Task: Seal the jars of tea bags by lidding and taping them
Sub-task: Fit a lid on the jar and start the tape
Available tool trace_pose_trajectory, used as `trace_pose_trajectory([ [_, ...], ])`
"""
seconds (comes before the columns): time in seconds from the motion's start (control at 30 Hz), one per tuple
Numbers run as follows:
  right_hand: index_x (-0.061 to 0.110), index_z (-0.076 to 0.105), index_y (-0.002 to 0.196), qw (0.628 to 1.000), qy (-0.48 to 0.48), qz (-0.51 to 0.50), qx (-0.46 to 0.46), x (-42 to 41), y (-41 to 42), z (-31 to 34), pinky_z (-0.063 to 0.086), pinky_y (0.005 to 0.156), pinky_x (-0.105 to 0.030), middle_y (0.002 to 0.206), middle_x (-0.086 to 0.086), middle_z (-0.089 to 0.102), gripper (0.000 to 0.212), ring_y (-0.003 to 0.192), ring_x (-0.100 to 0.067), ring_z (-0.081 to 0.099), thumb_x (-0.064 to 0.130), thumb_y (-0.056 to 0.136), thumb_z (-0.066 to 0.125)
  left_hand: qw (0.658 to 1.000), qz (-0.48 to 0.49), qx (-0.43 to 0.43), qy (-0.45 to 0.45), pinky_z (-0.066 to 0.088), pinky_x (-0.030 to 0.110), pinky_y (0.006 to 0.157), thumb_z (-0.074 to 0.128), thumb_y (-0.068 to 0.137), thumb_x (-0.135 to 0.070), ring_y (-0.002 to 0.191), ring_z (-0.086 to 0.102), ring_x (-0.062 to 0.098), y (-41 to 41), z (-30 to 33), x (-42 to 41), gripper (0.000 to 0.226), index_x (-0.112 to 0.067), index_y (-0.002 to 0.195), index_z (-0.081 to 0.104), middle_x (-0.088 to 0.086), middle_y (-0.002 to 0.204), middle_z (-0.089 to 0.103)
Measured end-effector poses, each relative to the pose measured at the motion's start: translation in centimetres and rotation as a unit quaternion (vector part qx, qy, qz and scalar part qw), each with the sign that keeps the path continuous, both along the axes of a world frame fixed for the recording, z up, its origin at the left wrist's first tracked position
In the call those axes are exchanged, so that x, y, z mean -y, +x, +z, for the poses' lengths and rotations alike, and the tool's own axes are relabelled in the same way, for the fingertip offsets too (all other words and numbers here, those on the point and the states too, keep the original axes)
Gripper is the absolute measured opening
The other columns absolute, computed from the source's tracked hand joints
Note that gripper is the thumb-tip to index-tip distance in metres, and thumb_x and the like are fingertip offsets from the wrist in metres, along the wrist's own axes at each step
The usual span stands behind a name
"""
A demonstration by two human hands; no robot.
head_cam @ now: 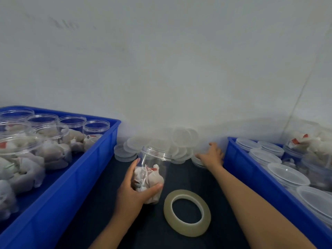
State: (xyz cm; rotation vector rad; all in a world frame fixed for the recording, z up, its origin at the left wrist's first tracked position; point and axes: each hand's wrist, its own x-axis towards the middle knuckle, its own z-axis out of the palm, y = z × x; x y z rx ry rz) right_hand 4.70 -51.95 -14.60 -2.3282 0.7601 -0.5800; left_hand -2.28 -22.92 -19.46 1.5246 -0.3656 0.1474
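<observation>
My left hand [132, 193] grips a clear plastic jar [152, 169] partly filled with tea bags; the jar stands upright on the dark table with no lid on it. My right hand [212, 155] reaches to the back of the table and rests on a lid at the right end of a pile of translucent lids [161, 146]; blur hides whether its fingers hold the lid. A roll of clear tape [186, 212] lies flat on the table just right of the jar.
A blue crate [100, 159] on the left holds several open jars of tea bags. A second blue crate [239, 162] on the right holds several lidded jars. A pale wall rises close behind the table.
</observation>
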Motion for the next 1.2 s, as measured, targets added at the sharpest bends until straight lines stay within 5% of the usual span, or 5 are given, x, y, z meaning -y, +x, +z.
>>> trace_pose_trajectory([
  [0.23, 0.012, 0.026, 0.140, 0.999, 0.019, 0.015, -0.049, 1.6, 1.8, -1.1, 0.034, 0.106, -0.054, 0.142, -0.020, 0.036, 0.086, 0.130, -0.040, 0.034, 0.036, 0.076, 0.079, 1.000, 0.003, -0.008, -0.008, 0.049, 0.010, 0.075, 0.089, 0.058, -0.027, 0.098, 0.058, -0.015, 0.1, -0.4, -0.1, 0.091, -0.058, 0.126, 0.038, -0.027, 0.115, 0.057],
  [0.57, 0.010, 0.030, 0.142, 0.995, 0.040, 0.002, 0.094, -0.1, -1.4, 0.0, 0.039, 0.100, -0.047, 0.142, -0.015, 0.035, 0.087, 0.129, -0.035, 0.036, 0.034, 0.075, 0.080, 1.000, 0.003, -0.009, 0.003, 0.051, 0.017, 0.078, 0.089, 0.054, -0.033, 0.101, 0.060, -0.007, 0.1, -0.5, -0.2, 0.093, -0.058, 0.129, 0.039, -0.022, 0.117, 0.060],
  [0.73, 0.021, 0.036, 0.136, 0.929, 0.234, 0.159, 0.240, -6.4, -7.4, 1.1, 0.039, 0.086, -0.024, 0.131, -0.003, 0.044, 0.061, 0.118, -0.019, 0.046, 0.031, 0.086, 0.070, 0.999, -0.007, 0.010, 0.033, 0.054, 0.027, 0.089, 0.092, 0.053, -0.032, 0.106, 0.061, -0.002, -0.7, 0.1, -0.2, 0.097, -0.056, 0.131, 0.039, -0.019, 0.121, 0.060],
  [1.0, 0.020, 0.064, 0.118, 0.749, 0.593, 0.220, 0.198, -14.3, -16.7, 0.2, 0.057, 0.077, -0.040, 0.105, -0.014, 0.071, 0.031, 0.091, -0.027, 0.067, 0.037, 0.094, 0.056, 0.993, -0.028, 0.050, 0.107, 0.054, 0.028, 0.092, 0.093, 0.052, -0.040, 0.107, 0.062, 0.000, -3.2, 0.9, -1.0, 0.100, -0.058, 0.133, 0.037, -0.014, 0.124, 0.062],
  [1.2, 0.021, 0.056, 0.128, 0.770, 0.540, 0.257, 0.223, -15.9, -18.8, -0.1, 0.054, 0.091, -0.043, 0.115, -0.011, 0.070, 0.038, 0.105, -0.028, 0.066, 0.038, 0.094, 0.053, 0.980, -0.043, 0.092, 0.174, 0.052, 0.028, 0.093, 0.092, 0.056, -0.039, 0.109, 0.060, 0.002, -4.9, 1.6, -3.0, 0.100, -0.067, 0.129, 0.030, -0.017, 0.124, 0.056],
])
